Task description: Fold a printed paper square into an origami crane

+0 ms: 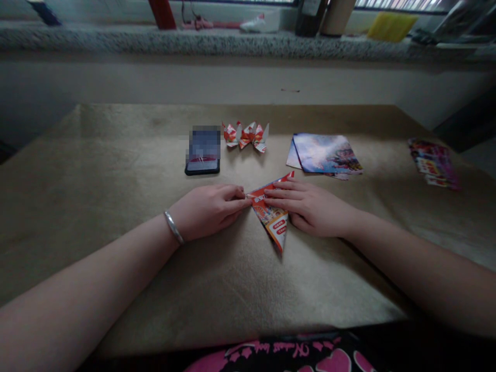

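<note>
A folded sheet of printed paper (273,219), red, white and yellow, lies as a triangle on the table in front of me, one point toward me. My left hand (211,209), with a silver bangle (174,227) at the wrist, is closed, thumb and index finger pinching the paper's left corner. Across the upper right of the paper lie the stretched fingers of my right hand (313,206), pressing it flat. Those fingers cover part of the print. Just beyond stand several folded paper figures (247,137) of similar red and white paper, touching one another.
A phone (203,152) lies left of the folded figures. To the right is a stack of printed sheets (327,153), and farther right some pink and red printed paper (434,164). Bottles and a yellow item (392,27) stand on the stone windowsill (232,42) behind the table (135,150).
</note>
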`<state>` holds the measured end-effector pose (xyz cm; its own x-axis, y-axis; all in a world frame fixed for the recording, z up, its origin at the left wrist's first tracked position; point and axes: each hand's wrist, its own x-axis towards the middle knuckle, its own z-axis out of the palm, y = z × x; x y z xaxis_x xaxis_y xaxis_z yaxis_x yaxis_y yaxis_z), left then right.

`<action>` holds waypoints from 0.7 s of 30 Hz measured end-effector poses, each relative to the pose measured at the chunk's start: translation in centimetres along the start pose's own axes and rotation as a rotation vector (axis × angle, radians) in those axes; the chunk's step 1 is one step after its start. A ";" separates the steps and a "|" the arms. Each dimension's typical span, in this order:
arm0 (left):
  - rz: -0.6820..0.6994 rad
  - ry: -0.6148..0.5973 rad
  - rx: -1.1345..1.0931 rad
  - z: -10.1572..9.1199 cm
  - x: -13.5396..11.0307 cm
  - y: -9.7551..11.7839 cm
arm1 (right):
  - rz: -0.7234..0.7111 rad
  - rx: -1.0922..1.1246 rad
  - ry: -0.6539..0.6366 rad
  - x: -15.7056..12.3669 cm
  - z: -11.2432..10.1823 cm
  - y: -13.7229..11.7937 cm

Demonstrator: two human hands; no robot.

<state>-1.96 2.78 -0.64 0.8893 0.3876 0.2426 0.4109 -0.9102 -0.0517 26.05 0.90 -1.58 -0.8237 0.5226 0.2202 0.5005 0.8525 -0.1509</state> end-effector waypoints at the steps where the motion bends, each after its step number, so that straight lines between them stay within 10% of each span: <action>1: -0.003 -0.002 0.003 0.0 0.0 0.0 | -0.002 0.006 0.006 0.0 0.0 0.0; 21: -0.075 0.030 -0.028 0.0 0.3 0.5 | 0.012 -0.006 0.002 0.3 0.1 -0.1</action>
<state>-1.46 2.43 -0.57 0.8499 0.4505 0.2734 0.4698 -0.8828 -0.0057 25.72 0.98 -1.55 -0.8172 0.5325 0.2204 0.5116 0.8464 -0.1481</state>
